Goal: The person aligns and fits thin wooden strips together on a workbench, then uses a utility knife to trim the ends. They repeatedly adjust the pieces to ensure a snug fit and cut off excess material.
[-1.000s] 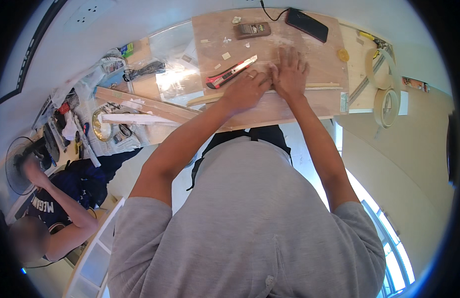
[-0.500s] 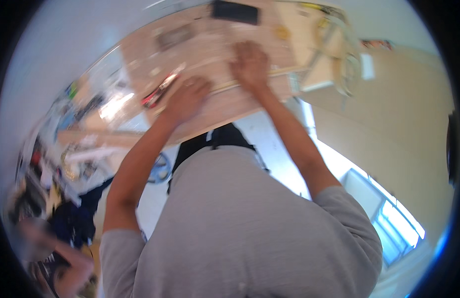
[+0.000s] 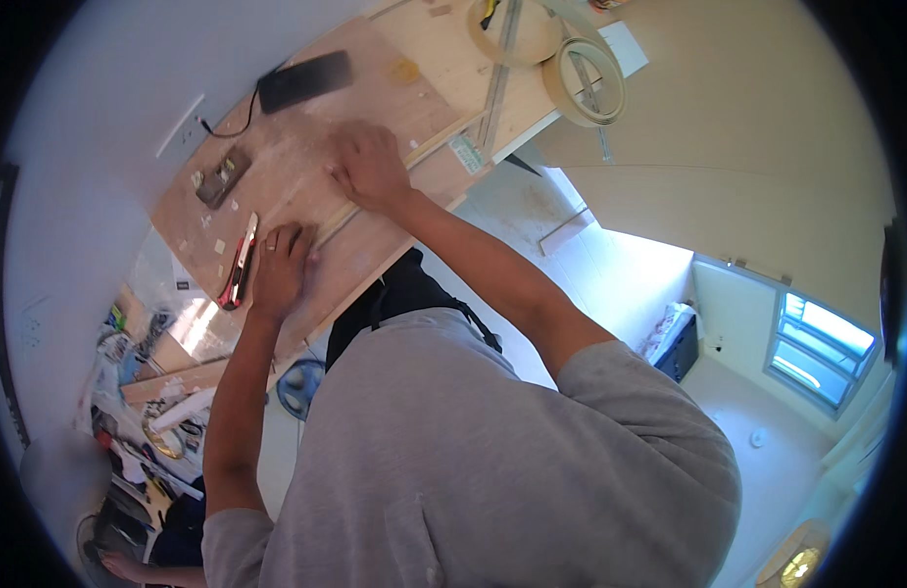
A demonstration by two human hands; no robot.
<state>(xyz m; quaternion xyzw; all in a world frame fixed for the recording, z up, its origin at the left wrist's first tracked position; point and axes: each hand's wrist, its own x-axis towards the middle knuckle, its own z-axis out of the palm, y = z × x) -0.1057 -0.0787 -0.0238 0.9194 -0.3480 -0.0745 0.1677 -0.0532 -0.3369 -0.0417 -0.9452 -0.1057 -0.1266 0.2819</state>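
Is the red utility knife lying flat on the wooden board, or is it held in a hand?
Lying flat: the red utility knife rests on the wooden board, beside the left hand.

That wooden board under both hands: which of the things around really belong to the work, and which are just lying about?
In hand:
- wooden board, under both hands
- thin wooden strip, right hand pressing on it
- left hand, flat on the board

Lying about:
- red utility knife, beside the left hand
- black flat device
- masking tape rolls
- metal ruler

Grey short-sleeved T-shirt — forearms bare, ring on left hand (image 3: 280, 269).
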